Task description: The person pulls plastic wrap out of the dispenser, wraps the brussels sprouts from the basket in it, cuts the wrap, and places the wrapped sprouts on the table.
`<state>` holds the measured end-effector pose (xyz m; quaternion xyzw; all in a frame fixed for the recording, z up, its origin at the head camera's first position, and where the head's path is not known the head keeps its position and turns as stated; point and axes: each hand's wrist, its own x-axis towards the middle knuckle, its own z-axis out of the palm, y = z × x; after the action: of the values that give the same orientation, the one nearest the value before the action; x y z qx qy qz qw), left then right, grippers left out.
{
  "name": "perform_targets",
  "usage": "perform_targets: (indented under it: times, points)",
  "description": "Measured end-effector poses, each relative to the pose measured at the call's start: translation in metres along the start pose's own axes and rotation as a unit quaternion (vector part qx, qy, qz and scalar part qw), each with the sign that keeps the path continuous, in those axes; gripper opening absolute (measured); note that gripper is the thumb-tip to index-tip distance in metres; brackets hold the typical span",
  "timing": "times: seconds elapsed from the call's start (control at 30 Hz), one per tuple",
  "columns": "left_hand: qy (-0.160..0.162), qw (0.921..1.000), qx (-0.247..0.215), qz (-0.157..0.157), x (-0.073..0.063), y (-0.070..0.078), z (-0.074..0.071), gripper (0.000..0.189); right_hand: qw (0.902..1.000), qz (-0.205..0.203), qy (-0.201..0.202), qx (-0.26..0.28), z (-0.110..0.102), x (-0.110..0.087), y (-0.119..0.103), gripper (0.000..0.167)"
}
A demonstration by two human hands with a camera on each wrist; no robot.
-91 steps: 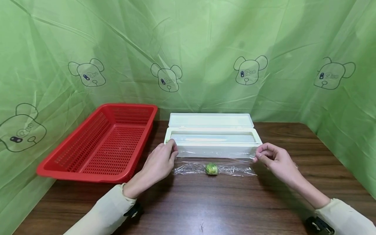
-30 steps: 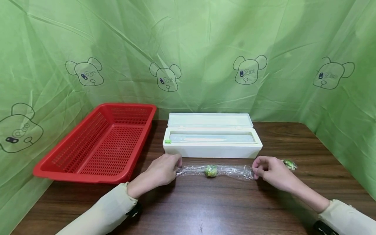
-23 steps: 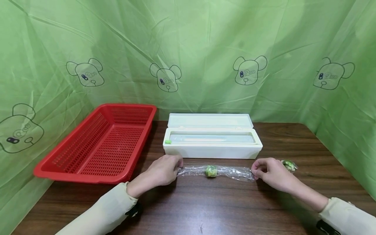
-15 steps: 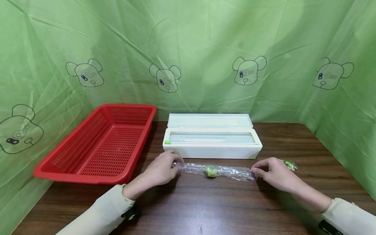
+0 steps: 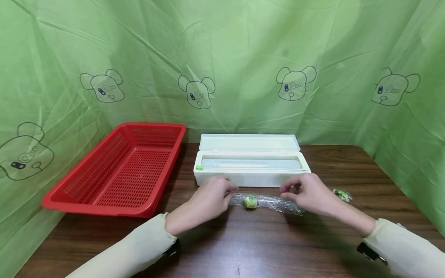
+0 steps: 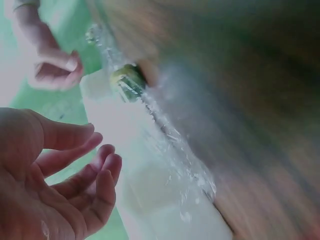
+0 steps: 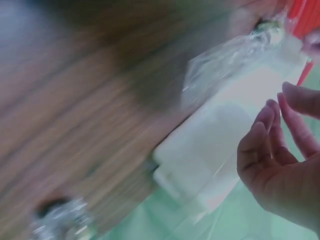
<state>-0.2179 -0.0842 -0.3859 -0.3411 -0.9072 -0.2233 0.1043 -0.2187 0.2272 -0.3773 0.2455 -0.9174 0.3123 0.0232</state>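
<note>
A small round green vegetable (image 5: 250, 201) lies rolled in a strip of clear cling film (image 5: 276, 203) on the wooden table. My left hand (image 5: 211, 197) hovers by the strip's left part; in the left wrist view its loosely bent fingers (image 6: 102, 195) have nothing between them. Beyond the vegetable, my right hand (image 5: 309, 195) is above the right part of the film, and the right wrist view shows its thumb and fingers (image 7: 250, 150) apart from the film (image 7: 215, 70). Just behind stands a white cling film box (image 5: 250, 179), lid raised, with a roll inside.
A red perforated basket (image 5: 153, 200) stands at the left. On the right, past my right hand, lies another small film-wrapped green piece (image 5: 342, 195). Green cloth (image 5: 243, 58) hangs round the table (image 5: 278, 247). A green slider (image 5: 199, 167) sits on the box's left edge.
Both hands have let go of the film ends and moved inward toward the vegetable. Earlier they gathered the film into a narrow strip, which now lies loose.
</note>
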Motion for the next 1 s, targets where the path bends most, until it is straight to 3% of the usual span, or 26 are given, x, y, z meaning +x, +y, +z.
perform_targets:
  times: [0.17,0.4,0.8,1.0]
  points:
    - [-0.052,0.9980,0.024,-0.027,0.017,0.000,0.017,0.015,0.9986,-0.036,-0.037,0.012,0.024,0.022,-0.007,0.012]
    - [-0.106,0.9928,0.027,-0.048,0.023,-0.001,0.025,0.029,0.9962,-0.065,-0.055,0.016,0.048,0.032,-0.006,0.017]
    - [-0.108,0.9933,0.029,-0.032,0.027,-0.001,0.029,0.017,0.9959,-0.071,-0.057,-0.001,0.055,0.032,-0.008,0.019]
    - [-0.101,0.9937,0.028,-0.040,0.022,0.003,0.026,0.031,0.9961,-0.054,-0.063,0.026,0.052,0.036,-0.011,0.016]
